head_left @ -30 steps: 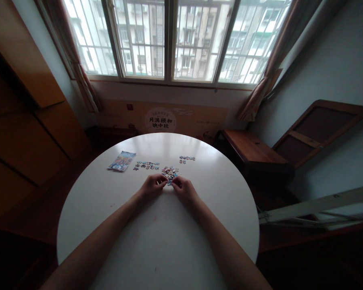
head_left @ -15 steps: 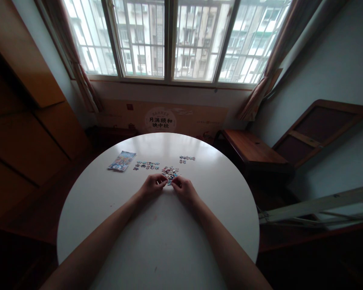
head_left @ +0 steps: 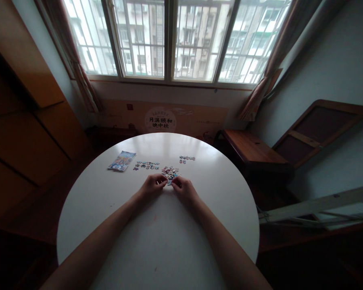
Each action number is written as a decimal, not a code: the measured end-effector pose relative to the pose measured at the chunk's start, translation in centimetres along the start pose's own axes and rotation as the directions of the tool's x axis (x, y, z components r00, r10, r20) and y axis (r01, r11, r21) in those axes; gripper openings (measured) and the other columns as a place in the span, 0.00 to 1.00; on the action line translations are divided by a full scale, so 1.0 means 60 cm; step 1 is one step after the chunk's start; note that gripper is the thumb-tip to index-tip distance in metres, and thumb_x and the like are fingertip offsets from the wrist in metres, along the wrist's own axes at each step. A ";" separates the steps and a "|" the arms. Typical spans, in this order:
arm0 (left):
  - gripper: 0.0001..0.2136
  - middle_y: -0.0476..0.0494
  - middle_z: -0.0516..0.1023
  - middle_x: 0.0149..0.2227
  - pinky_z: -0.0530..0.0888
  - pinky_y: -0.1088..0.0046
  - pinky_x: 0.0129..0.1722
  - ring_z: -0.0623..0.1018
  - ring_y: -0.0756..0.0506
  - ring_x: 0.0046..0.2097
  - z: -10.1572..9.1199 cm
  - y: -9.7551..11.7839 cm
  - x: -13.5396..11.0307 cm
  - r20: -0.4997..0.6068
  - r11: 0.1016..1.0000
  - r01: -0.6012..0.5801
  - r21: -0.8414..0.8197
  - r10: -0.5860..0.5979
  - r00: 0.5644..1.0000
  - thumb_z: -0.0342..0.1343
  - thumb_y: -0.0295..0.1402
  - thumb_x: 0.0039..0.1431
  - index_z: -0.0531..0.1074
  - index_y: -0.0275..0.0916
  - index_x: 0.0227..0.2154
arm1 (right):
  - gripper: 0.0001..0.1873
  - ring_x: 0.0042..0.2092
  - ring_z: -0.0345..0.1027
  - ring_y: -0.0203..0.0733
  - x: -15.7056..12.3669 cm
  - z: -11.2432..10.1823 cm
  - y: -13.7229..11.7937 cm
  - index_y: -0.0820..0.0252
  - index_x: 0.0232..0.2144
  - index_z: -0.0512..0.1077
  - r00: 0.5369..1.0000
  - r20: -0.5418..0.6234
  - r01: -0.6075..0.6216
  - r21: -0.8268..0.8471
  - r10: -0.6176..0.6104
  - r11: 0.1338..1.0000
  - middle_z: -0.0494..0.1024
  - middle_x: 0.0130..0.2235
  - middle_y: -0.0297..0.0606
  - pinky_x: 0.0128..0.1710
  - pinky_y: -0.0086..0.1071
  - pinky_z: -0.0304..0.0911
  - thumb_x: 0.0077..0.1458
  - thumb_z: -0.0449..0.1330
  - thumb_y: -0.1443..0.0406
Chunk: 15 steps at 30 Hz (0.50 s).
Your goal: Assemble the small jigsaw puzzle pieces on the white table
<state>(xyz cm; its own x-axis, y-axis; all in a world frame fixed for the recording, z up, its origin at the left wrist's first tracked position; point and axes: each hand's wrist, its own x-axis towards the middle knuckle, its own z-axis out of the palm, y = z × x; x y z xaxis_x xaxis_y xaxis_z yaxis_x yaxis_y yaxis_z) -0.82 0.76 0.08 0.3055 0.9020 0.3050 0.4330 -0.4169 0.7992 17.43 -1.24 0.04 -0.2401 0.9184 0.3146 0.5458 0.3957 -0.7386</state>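
A heap of small jigsaw puzzle pieces (head_left: 170, 172) lies near the middle of the round white table (head_left: 166, 241). At its near left edge is my left hand (head_left: 153, 183), fingers curled in a pinch. My right hand (head_left: 183, 186) is pinched likewise at the near right edge, its fingertips close to the left ones. Whatever sits between the fingertips is too small to make out. Rows of puzzle pieces (head_left: 147, 165) are laid out left of the heap. A smaller group of pieces (head_left: 186, 158) lies beyond it to the right.
A colourful printed sheet or packet (head_left: 122, 160) lies at the table's left. Past the table's right edge stands a wooden bench (head_left: 254, 149). A barred window (head_left: 169, 40) and a printed banner (head_left: 160, 119) are beyond the far edge.
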 end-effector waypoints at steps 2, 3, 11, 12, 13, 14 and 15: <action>0.08 0.46 0.77 0.26 0.66 0.81 0.23 0.71 0.52 0.26 0.000 -0.001 0.000 -0.001 1.000 -0.003 -0.001 0.003 1.000 0.55 0.33 0.52 0.76 0.33 0.30 | 0.07 0.27 0.63 0.35 0.000 -0.001 0.000 0.61 0.29 0.73 1.000 0.004 0.003 0.000 -0.003 1.000 0.73 0.25 0.33 0.29 0.26 0.57 0.51 0.56 0.65; 0.08 0.46 0.77 0.26 0.66 0.81 0.23 0.71 0.52 0.26 0.000 -0.001 0.000 0.001 1.000 -0.005 -0.003 0.005 1.000 0.55 0.33 0.52 0.76 0.33 0.30 | 0.07 0.27 0.63 0.35 0.000 -0.001 0.000 0.61 0.29 0.73 1.000 0.006 0.003 0.002 -0.003 1.000 0.73 0.25 0.33 0.29 0.26 0.57 0.51 0.55 0.65; 0.09 0.46 0.78 0.27 0.66 0.80 0.24 0.71 0.52 0.26 0.001 -0.003 0.000 0.003 1.000 0.010 -0.009 -0.010 1.000 0.56 0.34 0.52 0.76 0.33 0.30 | 0.07 0.27 0.64 0.35 0.000 -0.002 -0.003 0.62 0.29 0.73 1.000 0.005 0.000 0.005 0.000 1.000 0.72 0.25 0.33 0.29 0.26 0.57 0.51 0.55 0.65; 0.09 0.46 0.78 0.27 0.66 0.80 0.24 0.71 0.52 0.27 0.001 -0.003 0.000 0.006 1.000 0.009 -0.011 -0.009 1.000 0.56 0.34 0.52 0.76 0.33 0.30 | 0.07 0.28 0.64 0.35 0.000 -0.002 -0.003 0.62 0.29 0.73 1.000 0.007 0.000 0.006 0.000 1.000 0.73 0.25 0.34 0.29 0.26 0.57 0.51 0.56 0.65; 0.09 0.46 0.78 0.27 0.66 0.80 0.24 0.71 0.52 0.26 0.001 -0.003 0.000 0.008 1.000 0.007 -0.011 -0.007 1.000 0.56 0.34 0.52 0.76 0.33 0.30 | 0.07 0.28 0.64 0.35 0.000 -0.002 -0.003 0.62 0.29 0.73 1.000 0.007 0.000 0.007 0.000 1.000 0.73 0.25 0.34 0.29 0.26 0.57 0.51 0.56 0.65; 0.09 0.46 0.78 0.27 0.66 0.80 0.24 0.71 0.52 0.26 0.000 -0.002 0.000 0.009 1.000 0.005 -0.010 -0.005 1.000 0.56 0.34 0.52 0.76 0.33 0.30 | 0.07 0.28 0.64 0.35 0.000 -0.002 -0.002 0.62 0.29 0.73 1.000 0.005 -0.001 0.007 0.001 1.000 0.73 0.25 0.34 0.29 0.26 0.57 0.51 0.56 0.65; 0.09 0.46 0.78 0.27 0.66 0.80 0.24 0.71 0.52 0.26 0.000 -0.001 0.000 0.008 1.000 0.004 -0.008 -0.004 1.000 0.56 0.35 0.52 0.76 0.33 0.30 | 0.07 0.28 0.64 0.35 0.000 -0.002 -0.002 0.62 0.29 0.73 1.000 0.001 -0.001 0.006 0.001 1.000 0.73 0.25 0.34 0.30 0.26 0.57 0.51 0.56 0.65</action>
<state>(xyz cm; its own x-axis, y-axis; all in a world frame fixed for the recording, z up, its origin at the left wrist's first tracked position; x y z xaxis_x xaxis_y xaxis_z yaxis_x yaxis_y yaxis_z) -0.86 0.77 0.02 0.3111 0.9025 0.2978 0.4275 -0.4127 0.8043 17.45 -1.27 0.17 -0.2404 0.9187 0.3133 0.5408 0.3948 -0.7427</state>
